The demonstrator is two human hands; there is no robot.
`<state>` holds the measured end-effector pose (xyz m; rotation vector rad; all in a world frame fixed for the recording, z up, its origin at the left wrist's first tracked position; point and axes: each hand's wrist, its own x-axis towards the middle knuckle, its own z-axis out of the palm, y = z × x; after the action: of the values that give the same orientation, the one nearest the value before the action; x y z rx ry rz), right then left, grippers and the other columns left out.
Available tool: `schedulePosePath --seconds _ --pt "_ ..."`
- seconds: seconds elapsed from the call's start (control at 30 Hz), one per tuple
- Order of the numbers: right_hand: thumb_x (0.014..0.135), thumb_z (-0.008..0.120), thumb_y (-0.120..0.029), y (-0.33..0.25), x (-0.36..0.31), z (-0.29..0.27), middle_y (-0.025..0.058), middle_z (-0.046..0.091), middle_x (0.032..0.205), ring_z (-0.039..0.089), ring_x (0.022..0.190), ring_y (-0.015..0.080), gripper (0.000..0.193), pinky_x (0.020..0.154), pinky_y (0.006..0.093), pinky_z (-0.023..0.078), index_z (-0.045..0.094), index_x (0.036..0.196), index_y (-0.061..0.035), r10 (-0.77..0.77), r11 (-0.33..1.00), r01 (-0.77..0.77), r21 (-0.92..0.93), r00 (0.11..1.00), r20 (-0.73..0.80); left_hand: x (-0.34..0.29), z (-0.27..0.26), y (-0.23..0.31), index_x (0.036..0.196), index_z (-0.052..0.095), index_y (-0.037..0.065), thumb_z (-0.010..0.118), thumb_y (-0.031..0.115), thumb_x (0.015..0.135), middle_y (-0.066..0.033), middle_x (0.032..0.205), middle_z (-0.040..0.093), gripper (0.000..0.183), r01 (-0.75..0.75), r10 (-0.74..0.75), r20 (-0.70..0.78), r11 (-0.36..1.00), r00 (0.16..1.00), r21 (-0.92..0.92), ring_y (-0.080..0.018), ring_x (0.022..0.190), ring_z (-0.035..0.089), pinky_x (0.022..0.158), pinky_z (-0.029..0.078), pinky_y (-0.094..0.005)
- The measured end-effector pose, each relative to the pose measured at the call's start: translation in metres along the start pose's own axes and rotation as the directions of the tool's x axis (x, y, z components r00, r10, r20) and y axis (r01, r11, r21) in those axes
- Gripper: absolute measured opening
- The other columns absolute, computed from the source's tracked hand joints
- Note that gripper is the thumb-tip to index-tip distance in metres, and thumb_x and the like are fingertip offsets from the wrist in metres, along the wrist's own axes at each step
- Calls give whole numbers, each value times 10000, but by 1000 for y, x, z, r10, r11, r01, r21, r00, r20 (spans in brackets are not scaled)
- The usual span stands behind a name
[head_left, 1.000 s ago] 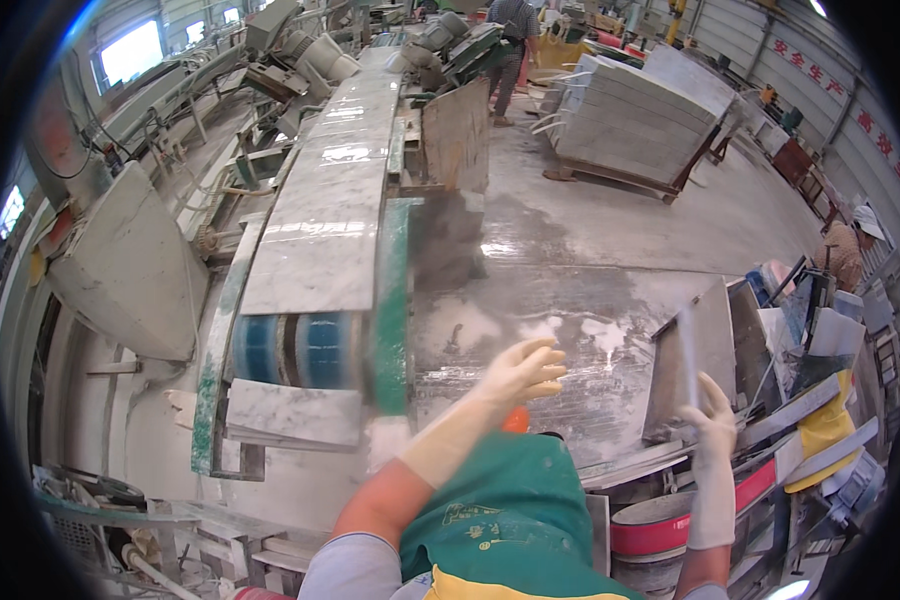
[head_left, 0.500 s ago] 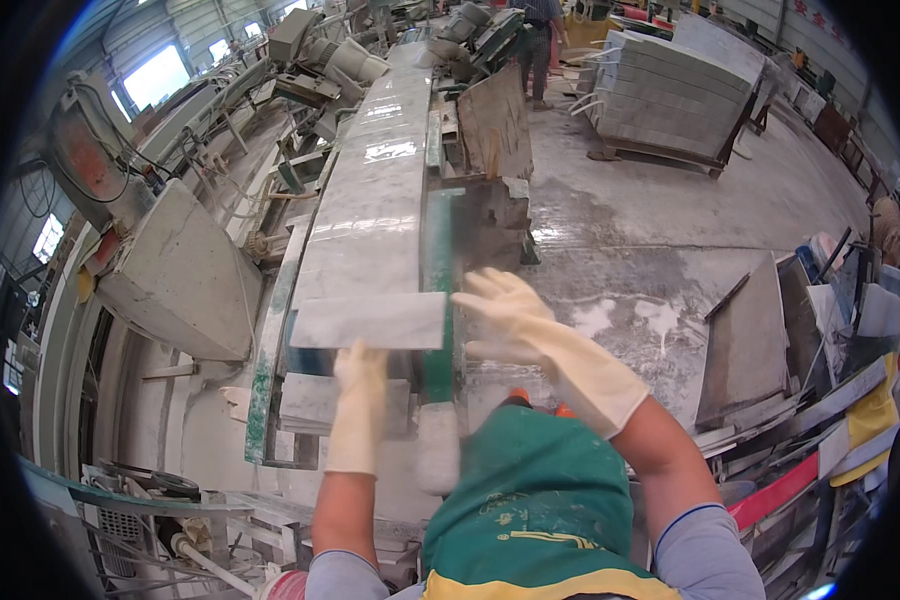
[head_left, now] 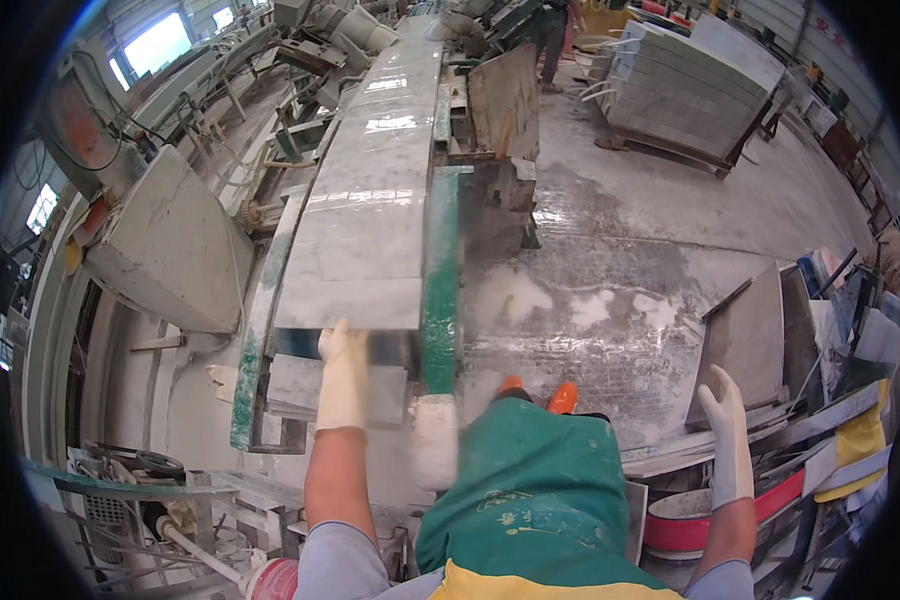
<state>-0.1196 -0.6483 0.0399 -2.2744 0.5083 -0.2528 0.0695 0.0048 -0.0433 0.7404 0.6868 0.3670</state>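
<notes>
A pale grey marble slab (head_left: 380, 303) lies last in a row of wet slabs on a long conveyor. My left hand (head_left: 342, 375), in a cream rubber glove, is closed at its near edge, fingertips on the stone. The fingers' undersides are hidden. Below that hand rests a small stack of cut slabs (head_left: 295, 388). My right hand (head_left: 725, 415), gloved alike, is held out far to the right with fingers apart and nothing in it. It is nearest to a large upright slab (head_left: 735, 345) leaning among stone pieces.
A green rail (head_left: 442, 290) borders the conveyor's right side. A block of stacked slabs (head_left: 680, 95) stands on a pallet at the back right. Offcuts and a red curved band (head_left: 675, 530) crowd the lower right. Another person (head_left: 550, 45) stands at the far end.
My right hand has swung from beside the conveyor to the far right. The near slab has straightened and now lies against the row, with my left hand still at its edge.
</notes>
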Motion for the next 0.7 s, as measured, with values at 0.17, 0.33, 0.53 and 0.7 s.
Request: schedulePosePath --seconds 0.17,0.33,0.53,0.7 --pt "859 671 -175 30 -44 -37 236 607 1334 558 1269 267 579 1076 358 405 545 1359 87 112 991 -116 -74 992 -51 12 1 -2 1174 397 -3 473 -80 964 -222 1214 537 236 -67 68 -58 998 996 18 -428 1061 636 904 555 -636" --pt "851 668 -159 46 -61 -41 225 621 1318 567 1258 278 576 1087 363 393 549 1359 84 182 982 -185 -31 980 -83 20 -7 0 1176 445 -33 577 40 972 -236 1192 574 254 -111 107 36 988 994 104 -377 985 672 837 593 -574" --pt "848 665 -140 61 -72 -53 231 624 1307 570 1253 293 557 1096 367 387 559 1350 78 160 986 -164 -41 982 -99 36 -28 28 1004 613 63 630 295 993 -102 881 678 233 97 -109 -27 708 994 699 -217 724 687 634 611 -361" --pt "851 655 -129 117 -66 -68 201 666 1230 620 1183 293 463 1020 357 458 613 1284 30 10 968 -64 -245 977 -213 43 -26 24 1029 583 48 596 263 1007 -134 908 685 216 160 -131 -95 881 987 446 -249 762 704 620 621 -347"
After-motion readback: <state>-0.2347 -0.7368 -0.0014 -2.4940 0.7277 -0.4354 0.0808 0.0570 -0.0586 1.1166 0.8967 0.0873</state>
